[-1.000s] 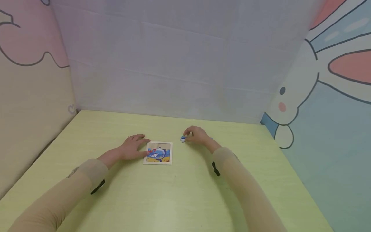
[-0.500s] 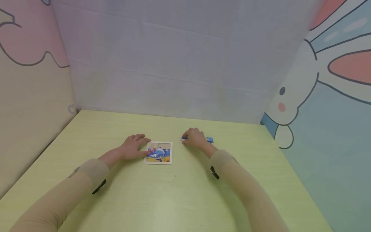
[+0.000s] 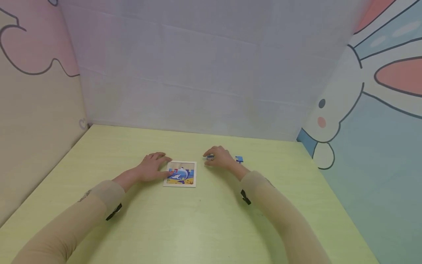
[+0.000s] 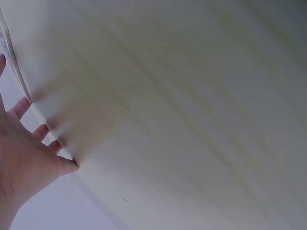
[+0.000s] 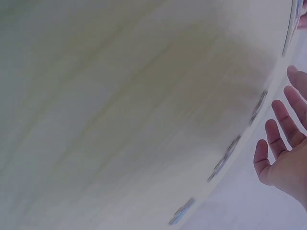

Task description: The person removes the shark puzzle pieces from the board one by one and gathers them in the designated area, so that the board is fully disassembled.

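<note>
A square dolphin jigsaw puzzle (image 3: 179, 177) in a pale wooden frame lies on the table. Bare wood shows along its top strip. My left hand (image 3: 150, 169) rests at its left side, fingers spread, thumb over the frame's left edge. To the right of the puzzle, my right hand (image 3: 221, 157) hovers low, thumb and forefinger apart on either side of a blue-and-white puzzle piece (image 3: 210, 157). Another blue piece (image 3: 239, 159) lies beyond its wrist. In the right wrist view the right hand (image 5: 288, 167) has loosely bent fingers, with pieces (image 5: 224, 158) flat on the table.
The pale yellow-green table (image 3: 197, 223) runs back to a white cloth wall (image 3: 197, 73). A printed side wall with a rabbit (image 3: 333, 102) stands at the right. Another printed wall (image 3: 39, 110) closes the left side.
My right hand has shifted slightly left and nearer, uncovering the blue piece by its wrist. Its thumb and forefinger have spread around the other piece. The left hand keeps its place.
</note>
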`<state>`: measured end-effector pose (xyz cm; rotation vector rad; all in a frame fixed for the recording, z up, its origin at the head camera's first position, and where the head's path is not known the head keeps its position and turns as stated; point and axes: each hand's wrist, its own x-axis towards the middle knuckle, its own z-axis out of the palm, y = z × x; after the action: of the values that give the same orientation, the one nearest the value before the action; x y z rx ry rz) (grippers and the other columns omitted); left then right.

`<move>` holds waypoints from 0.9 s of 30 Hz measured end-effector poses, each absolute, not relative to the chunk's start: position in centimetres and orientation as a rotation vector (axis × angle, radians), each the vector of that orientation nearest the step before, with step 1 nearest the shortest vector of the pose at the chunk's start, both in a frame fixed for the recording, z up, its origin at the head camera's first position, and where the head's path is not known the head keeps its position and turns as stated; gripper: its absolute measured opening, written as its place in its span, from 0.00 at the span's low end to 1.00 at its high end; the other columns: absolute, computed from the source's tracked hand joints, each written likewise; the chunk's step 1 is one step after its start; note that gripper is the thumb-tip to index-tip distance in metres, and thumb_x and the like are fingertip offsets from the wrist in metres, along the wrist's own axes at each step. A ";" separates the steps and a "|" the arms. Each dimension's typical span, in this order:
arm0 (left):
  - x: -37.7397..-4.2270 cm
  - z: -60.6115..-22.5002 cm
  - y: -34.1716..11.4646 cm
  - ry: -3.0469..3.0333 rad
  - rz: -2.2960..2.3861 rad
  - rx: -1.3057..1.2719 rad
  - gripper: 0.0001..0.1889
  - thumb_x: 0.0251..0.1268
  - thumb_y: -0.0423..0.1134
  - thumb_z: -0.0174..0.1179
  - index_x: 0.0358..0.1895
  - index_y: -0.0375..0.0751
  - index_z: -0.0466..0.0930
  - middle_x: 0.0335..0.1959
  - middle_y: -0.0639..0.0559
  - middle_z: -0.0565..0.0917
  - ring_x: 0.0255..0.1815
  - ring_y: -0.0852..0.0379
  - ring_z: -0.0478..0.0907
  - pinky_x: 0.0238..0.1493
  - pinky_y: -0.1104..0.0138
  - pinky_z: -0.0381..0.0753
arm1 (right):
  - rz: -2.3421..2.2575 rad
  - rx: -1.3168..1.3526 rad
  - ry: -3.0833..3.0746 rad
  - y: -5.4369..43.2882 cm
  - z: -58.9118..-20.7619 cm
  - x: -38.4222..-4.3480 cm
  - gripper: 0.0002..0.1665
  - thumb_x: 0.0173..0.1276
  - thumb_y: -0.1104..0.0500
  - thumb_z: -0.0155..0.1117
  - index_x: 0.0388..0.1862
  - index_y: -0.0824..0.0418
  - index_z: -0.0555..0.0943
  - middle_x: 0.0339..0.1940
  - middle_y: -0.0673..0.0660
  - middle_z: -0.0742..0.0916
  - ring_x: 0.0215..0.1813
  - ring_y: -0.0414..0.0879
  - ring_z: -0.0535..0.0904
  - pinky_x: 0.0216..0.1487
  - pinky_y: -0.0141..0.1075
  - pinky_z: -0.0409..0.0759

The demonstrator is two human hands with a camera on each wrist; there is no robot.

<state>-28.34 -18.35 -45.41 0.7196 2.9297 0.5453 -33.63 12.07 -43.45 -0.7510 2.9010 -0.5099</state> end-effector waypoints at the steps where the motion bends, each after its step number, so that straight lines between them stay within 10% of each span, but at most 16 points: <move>1: -28.4 -45.4 -18.3 2.933 0.546 0.713 0.34 0.62 0.61 0.56 0.66 0.44 0.67 0.69 0.33 0.60 0.68 0.28 0.54 0.65 0.35 0.49 | -0.524 -0.769 2.886 11.8 -43.3 -33.4 0.19 0.61 0.50 0.67 0.51 0.52 0.83 0.54 0.52 0.82 0.56 0.51 0.72 0.58 0.53 0.68; 27: -27.6 -44.5 -16.6 2.914 0.408 0.585 0.51 0.50 0.72 0.57 0.69 0.37 0.61 0.70 0.32 0.58 0.71 0.30 0.51 0.65 0.32 0.42 | -0.418 -0.911 2.776 7.7 -43.5 -30.1 0.18 0.56 0.46 0.71 0.44 0.49 0.84 0.55 0.52 0.79 0.59 0.49 0.73 0.61 0.43 0.71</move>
<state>-27.56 -16.64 -44.54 0.5855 2.9138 0.4076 -30.12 7.73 -43.47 -0.9115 2.7758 -0.4183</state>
